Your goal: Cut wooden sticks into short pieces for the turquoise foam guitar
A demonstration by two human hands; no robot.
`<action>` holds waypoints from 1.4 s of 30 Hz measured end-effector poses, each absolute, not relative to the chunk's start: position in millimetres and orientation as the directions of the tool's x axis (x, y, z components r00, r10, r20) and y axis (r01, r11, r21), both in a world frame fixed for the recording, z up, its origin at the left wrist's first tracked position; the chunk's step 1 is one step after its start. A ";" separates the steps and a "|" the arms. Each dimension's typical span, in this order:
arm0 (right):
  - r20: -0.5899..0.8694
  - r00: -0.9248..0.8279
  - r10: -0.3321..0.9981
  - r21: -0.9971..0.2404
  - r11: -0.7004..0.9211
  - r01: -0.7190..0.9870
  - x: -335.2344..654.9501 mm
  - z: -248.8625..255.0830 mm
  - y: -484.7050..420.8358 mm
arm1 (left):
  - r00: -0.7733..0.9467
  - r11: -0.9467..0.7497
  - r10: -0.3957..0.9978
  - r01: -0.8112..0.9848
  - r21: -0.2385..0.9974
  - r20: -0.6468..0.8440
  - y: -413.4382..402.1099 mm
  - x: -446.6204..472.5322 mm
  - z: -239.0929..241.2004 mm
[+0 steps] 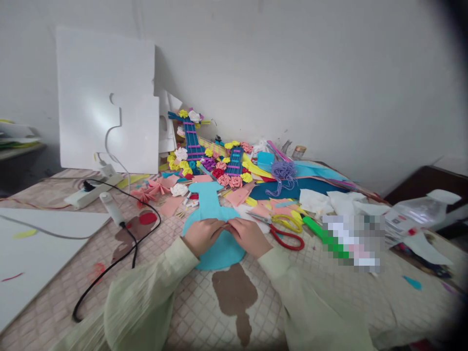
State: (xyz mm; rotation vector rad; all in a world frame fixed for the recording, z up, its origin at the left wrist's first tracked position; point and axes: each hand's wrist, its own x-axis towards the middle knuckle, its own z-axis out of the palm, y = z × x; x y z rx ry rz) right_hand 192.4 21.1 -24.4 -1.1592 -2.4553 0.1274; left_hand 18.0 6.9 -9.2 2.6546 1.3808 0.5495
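Note:
A light blue guitar-shaped foam cutout (212, 204) lies flat on the table in front of me. My left hand (202, 235) and my right hand (249, 236) rest on its round body, fingers curled and fingertips meeting in a pinch at the middle. What they pinch is too small to make out. Both arms wear pale green sleeves.
Red and yellow scissors (285, 228) lie right of my hands. A glue gun (112, 208) with a black cord and a power strip (91, 191) sit at left. Finished blue guitars with paper flowers (193, 141), purple yarn (283, 170), foam scraps and a white board (109, 107) stand behind.

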 end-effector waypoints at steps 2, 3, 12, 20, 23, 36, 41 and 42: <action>0.320 -0.550 0.771 -0.214 0.625 0.751 191.7 -28.4 21.5 | 0.535 -0.583 0.810 0.779 0.229 0.242 7.5 18.7 -9.9; 0.314 -0.543 0.779 -0.192 0.612 0.767 191.0 -30.3 21.8 | 0.536 -0.579 0.813 0.785 0.219 0.229 7.9 19.1 -10.4; 0.337 -0.505 0.795 -0.070 0.556 0.828 186.4 -39.6 21.6 | 0.476 -0.494 0.867 0.859 0.135 0.147 4.1 23.3 -12.1; 0.421 -0.467 0.778 -0.120 0.559 0.821 189.5 -56.8 24.7 | 0.421 -0.438 0.898 0.885 0.160 0.130 -1.5 34.4 -14.8; 0.476 -0.423 0.771 -0.184 0.557 0.810 183.8 -55.5 22.0 | 0.366 -0.392 0.918 0.895 0.214 0.151 0.0 37.7 -18.9; 0.536 -0.392 0.747 -0.524 0.659 0.540 201.7 -38.4 16.3 | 0.162 -0.376 0.925 0.515 0.770 0.344 17.4 25.2 -26.3; 0.515 -0.464 0.721 -0.577 0.692 0.435 190.5 -30.6 3.4 | 0.194 -0.385 0.920 0.293 0.875 0.340 6.9 33.8 -26.9; 0.516 -0.462 0.721 -0.581 0.691 0.430 189.7 -31.1 3.7 | 0.193 -0.381 0.921 0.265 0.886 0.338 4.9 34.8 -25.5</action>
